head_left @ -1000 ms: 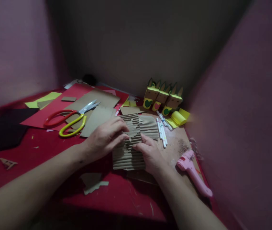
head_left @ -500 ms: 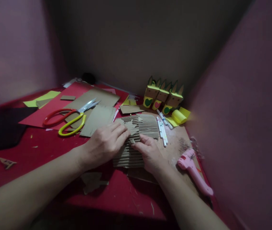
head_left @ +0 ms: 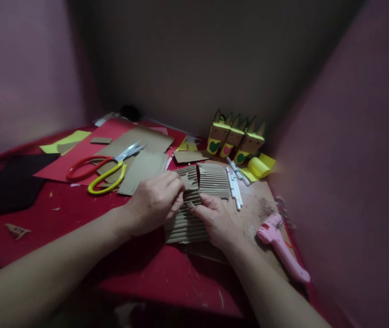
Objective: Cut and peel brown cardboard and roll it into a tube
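Between my two hands is a piece of corrugated cardboard (head_left: 188, 228) with its ridges bared and its surface torn in places. My left hand (head_left: 158, 198) is closed, its fingers and thumb pinched at the left side of the torn part; the fingertips are partly hidden. My right hand (head_left: 217, 221) grips the right edge, thumb on top near a small ragged flap (head_left: 189, 204). Just behind lies another ridged cardboard part (head_left: 214, 181), with a dark red gap beside it; whether the two parts join I cannot tell.
Scissors (head_left: 110, 171) with red and yellow handles lie left on cardboard and red paper (head_left: 60, 166). White markers (head_left: 234, 187), decorated cardboard figures (head_left: 235, 139) and yellow paper (head_left: 258, 166) are behind right. A pink glue gun (head_left: 281, 248) lies at the right edge.
My left hand has lifted slightly and its fingers have drawn tighter. A gap now shows between the ridged parts. A loose scrap has dropped from the table towards the front. The view shifted slightly.
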Tool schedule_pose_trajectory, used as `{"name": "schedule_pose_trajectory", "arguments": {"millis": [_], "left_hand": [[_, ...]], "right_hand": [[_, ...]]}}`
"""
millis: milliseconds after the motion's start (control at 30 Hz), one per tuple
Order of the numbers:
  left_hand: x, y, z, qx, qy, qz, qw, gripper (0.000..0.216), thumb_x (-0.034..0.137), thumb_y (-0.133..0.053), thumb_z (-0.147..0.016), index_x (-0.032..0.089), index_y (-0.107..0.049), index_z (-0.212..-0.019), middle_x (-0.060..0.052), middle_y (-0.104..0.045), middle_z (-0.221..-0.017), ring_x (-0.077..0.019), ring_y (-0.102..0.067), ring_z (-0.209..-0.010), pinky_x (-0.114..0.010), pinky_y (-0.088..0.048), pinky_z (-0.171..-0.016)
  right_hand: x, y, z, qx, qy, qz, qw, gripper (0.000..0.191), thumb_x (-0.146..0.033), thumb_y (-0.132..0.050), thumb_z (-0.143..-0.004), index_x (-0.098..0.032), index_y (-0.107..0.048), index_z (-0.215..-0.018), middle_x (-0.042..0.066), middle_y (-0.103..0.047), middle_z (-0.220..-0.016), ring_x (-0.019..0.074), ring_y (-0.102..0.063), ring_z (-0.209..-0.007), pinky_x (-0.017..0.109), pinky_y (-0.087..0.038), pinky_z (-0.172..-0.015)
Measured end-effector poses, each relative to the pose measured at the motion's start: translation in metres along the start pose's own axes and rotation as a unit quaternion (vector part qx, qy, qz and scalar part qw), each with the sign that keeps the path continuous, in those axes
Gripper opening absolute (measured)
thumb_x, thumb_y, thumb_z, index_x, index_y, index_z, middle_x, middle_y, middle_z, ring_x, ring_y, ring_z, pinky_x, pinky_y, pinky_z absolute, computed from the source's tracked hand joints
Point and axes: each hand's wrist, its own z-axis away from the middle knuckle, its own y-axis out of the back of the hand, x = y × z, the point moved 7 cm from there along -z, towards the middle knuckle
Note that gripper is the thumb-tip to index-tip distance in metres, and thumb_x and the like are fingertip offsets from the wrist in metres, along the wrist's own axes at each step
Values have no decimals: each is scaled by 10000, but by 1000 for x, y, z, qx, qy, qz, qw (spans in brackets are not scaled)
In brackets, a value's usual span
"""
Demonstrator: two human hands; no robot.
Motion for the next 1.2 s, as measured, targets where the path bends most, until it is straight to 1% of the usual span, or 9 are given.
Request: {"name": "schedule_pose_trajectory", "arguments": {"millis": [100, 233, 367, 467, 600, 733, 967, 1100, 1200], "left_hand": [[-6, 3, -2, -7, 24, 53, 998, 159, 155, -427, -888, 156, -570, -819, -59, -609, -757, -170, -572, -686, -281, -466, -604], [-9, 4, -3, -20, 31, 72, 997, 153, 162, -424, -897, 160, -549, -809, -34, -573, -718, -152, -532, -634, -269, -431, -581], [-10, -3, -1, -51, 47, 82, 994, 133, 176, -424, -897, 159, -547, -852, -41, -574, -763, -157, -537, -667, -264, -431, -591], [-10, -10, 0, -75, 52, 77, 993, 110, 222, -454, -903, 159, -541, -877, -59, -571, -828, -175, -550, -729, -280, -449, -633], [-9, -12, -1, -62, 45, 111, 991, 129, 206, -434, -932, 162, -542, -877, -54, -556, -838, -171, -543, -758, -289, -456, -685], [-13, -10, -2, -53, 64, 171, 982, 138, 173, -437, -929, 178, -528, -825, -24, -551, -776, -146, -527, -701, -249, -434, -632], [-13, -9, -1, -18, 78, 143, 986, 135, 176, -416, -916, 180, -485, -799, -9, -529, -699, -148, -492, -609, -256, -388, -559], [-15, -9, -1, -23, 115, 153, 981, 142, 191, -407, -905, 188, -477, -781, -2, -525, -682, -147, -486, -587, -260, -377, -547], [-23, -8, -2, -43, 176, 173, 968, 159, 222, -408, -897, 187, -491, -765, -2, -537, -673, -145, -493, -579, -264, -377, -548]], "right_hand": [[1, 1, 0, -4, 7, 2, 1000, 219, -127, -572, -721, -194, -705, -881, -28, -664, -701, 132, -569, -620, 255, -452, -650], [3, 1, -1, -17, 13, -7, 1000, 258, -118, -562, -733, -210, -704, -929, -30, -680, -736, 127, -582, -629, 249, -451, -655], [3, 1, 0, -12, 10, -1, 1000, 238, -135, -565, -749, -208, -701, -930, -28, -671, -736, 124, -573, -632, 246, -442, -651], [-4, -1, 1, -6, 14, 30, 999, 231, -129, -545, -740, -206, -702, -890, -36, -649, -699, 123, -552, -629, 240, -434, -647], [-14, -3, 3, 0, 28, 66, 997, 248, -106, -513, -722, -211, -700, -846, -49, -629, -679, 118, -529, -636, 226, -423, -641], [-12, -5, 4, -9, 18, 67, 998, 248, -107, -507, -714, -213, -697, -833, -53, -617, -669, 111, -525, -636, 220, -412, -636], [-5, -3, 2, 2, -9, 40, 999, 198, -141, -541, -686, -188, -694, -803, -42, -603, -633, 110, -509, -611, 214, -391, -588], [-4, -3, 1, 1, -4, 25, 1000, 204, -132, -541, -688, -192, -700, -799, -42, -608, -644, 106, -507, -625, 210, -387, -594], [-3, -2, 1, 3, 0, 16, 1000, 219, -118, -536, -685, -198, -705, -799, -46, -601, -622, 106, -503, -617, 212, -390, -598]]}}
